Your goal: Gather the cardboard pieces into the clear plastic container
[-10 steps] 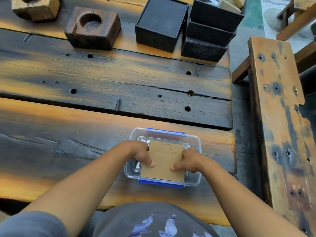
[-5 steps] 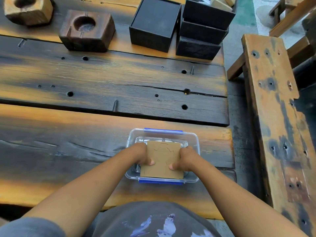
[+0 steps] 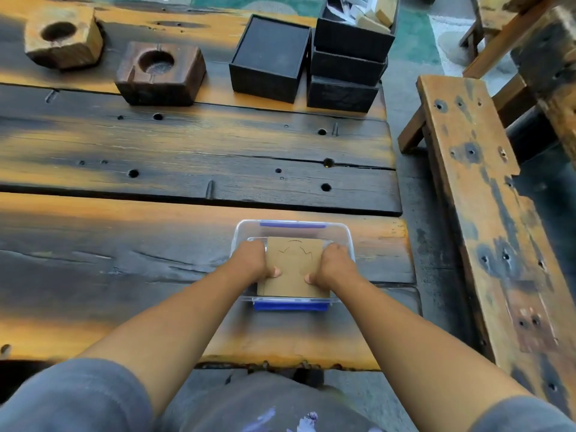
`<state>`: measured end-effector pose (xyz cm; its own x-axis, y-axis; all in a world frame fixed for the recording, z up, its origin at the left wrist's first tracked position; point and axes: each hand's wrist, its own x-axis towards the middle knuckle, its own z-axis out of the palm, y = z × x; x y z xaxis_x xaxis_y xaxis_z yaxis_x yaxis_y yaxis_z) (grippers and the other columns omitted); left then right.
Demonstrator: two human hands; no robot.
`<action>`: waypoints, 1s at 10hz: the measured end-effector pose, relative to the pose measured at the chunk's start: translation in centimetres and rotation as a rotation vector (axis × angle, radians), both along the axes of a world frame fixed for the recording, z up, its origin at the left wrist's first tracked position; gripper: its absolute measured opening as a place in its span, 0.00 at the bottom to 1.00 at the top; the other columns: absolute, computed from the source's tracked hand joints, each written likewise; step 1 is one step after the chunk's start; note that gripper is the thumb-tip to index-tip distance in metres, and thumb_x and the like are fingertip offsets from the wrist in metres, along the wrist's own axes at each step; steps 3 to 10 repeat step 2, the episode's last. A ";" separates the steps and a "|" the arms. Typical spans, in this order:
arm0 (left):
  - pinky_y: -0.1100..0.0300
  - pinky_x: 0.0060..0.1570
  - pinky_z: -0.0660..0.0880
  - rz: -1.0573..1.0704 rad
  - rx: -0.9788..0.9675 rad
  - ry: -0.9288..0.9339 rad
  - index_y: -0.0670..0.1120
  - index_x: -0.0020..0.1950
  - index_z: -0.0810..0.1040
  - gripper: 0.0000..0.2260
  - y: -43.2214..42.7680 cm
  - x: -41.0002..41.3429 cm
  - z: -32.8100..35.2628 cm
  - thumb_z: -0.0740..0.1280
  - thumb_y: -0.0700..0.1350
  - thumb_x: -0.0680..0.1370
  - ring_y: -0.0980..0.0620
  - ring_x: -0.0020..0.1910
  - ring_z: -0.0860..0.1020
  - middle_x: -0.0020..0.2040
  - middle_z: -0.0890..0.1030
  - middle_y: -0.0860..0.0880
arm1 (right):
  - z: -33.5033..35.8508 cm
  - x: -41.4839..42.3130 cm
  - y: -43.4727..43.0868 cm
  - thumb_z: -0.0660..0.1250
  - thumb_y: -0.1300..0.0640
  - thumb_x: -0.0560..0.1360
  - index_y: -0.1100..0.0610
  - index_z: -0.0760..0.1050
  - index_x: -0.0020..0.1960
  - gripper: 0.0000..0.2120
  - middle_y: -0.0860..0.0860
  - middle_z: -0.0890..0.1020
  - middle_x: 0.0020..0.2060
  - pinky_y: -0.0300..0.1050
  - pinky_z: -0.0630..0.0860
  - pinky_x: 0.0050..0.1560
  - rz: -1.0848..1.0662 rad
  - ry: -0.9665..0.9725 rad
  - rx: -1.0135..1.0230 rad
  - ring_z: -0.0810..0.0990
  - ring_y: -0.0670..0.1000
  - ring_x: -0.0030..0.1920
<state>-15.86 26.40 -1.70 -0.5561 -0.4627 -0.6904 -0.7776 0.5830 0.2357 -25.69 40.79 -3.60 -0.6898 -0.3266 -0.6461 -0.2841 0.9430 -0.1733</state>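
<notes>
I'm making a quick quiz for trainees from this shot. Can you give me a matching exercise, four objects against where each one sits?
Things:
1. cardboard piece
2. clear plastic container
3. stacked black boxes
4. lighter wooden block

Places:
A. far left corner of the table
B. far right of the table, top one open
C. gripped between left hand and right hand, over the container
D. near right part of the table, blue clips on two sides

Pairs: 1-C, 2-D, 3-B, 4-A
</notes>
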 end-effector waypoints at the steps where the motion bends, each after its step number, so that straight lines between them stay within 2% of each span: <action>1: 0.48 0.62 0.73 0.014 -0.114 0.094 0.39 0.72 0.65 0.35 2.9 1.6 1.2 0.73 0.57 0.73 0.40 0.66 0.74 0.68 0.72 0.38 | 1.2 1.5 1.0 0.76 0.44 0.68 0.67 0.56 0.74 0.48 0.62 0.65 0.70 0.50 0.72 0.64 -0.012 0.021 -0.045 0.73 0.60 0.67; 2: 0.46 0.60 0.74 0.034 -0.199 0.150 0.39 0.76 0.57 0.37 4.5 1.9 3.2 0.70 0.54 0.76 0.37 0.64 0.76 0.72 0.65 0.36 | 3.5 1.0 2.1 0.74 0.47 0.69 0.64 0.64 0.69 0.37 0.60 0.68 0.64 0.48 0.75 0.56 0.018 0.038 -0.124 0.76 0.59 0.61; 10: 0.46 0.60 0.74 0.034 -0.199 0.150 0.39 0.76 0.57 0.37 4.5 1.9 3.2 0.70 0.54 0.76 0.37 0.64 0.76 0.72 0.65 0.36 | 3.5 1.0 2.1 0.74 0.47 0.69 0.64 0.64 0.69 0.37 0.60 0.68 0.64 0.48 0.75 0.56 0.018 0.038 -0.124 0.76 0.59 0.61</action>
